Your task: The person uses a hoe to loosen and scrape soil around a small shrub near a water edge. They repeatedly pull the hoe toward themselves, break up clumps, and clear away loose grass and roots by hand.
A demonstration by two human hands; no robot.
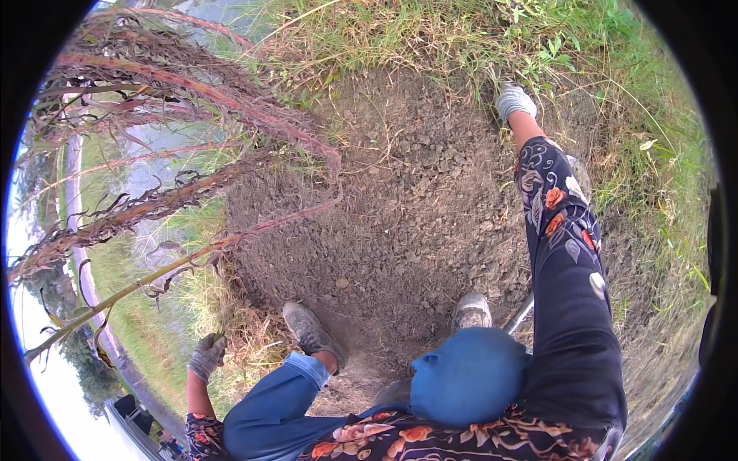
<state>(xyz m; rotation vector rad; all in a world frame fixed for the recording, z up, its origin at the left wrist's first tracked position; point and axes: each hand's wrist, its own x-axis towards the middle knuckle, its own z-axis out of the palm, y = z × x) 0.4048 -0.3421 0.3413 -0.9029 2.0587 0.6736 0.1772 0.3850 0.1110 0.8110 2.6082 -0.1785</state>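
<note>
My right hand point(515, 102), in a grey-white knitted glove, reaches far forward to the edge of the grass point(461, 52). Its fingertips are down among weed stems, so their grip is hidden. Low on the left, my left hand point(207, 356) wears a dirty glove and is curled closed, with a small green piece of plant showing at the fingers. Dry grass point(253, 348) lies beside it. Between the hands stretches bare, crumbly soil point(403, 201) with bits of root and straw.
Tall reddish weed stalks point(248, 109) with withered leaves lean across the upper left. My shoes point(308, 328) stand on the soil. A metal rod point(520, 314) shows beside my right knee. Water point(164, 155) and a pale path point(76, 190) lie beyond the left bank.
</note>
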